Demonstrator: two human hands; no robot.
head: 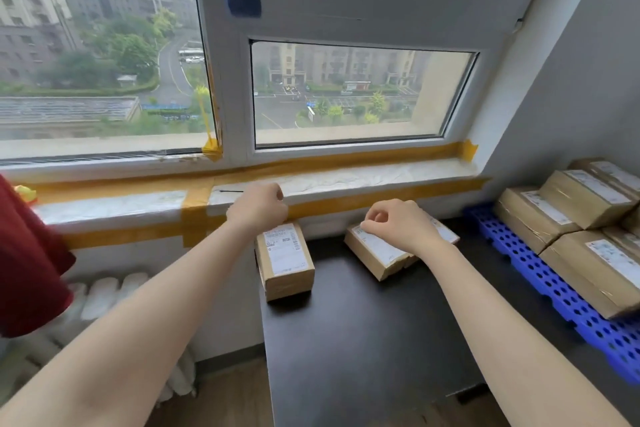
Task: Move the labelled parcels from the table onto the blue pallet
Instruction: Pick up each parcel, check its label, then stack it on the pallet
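Right hand (394, 224) hides the parcel (375, 253) it grips; left hand (258, 206) curled, empty.

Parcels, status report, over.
Left hand curled, empty; right hand over right parcel. Left parcel untouched. Blue pallet part-loaded, path clear.

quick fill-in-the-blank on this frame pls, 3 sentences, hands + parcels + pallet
1. The right hand rests over a labelled parcel that still lies on the ____ table.
2. The left hand, curled and holding nothing, hovers above the upright parcel standing at the table's ____ edge.
3. The stacked parcels sit on a ____ perforated pallet.

Missing words: black; left; blue
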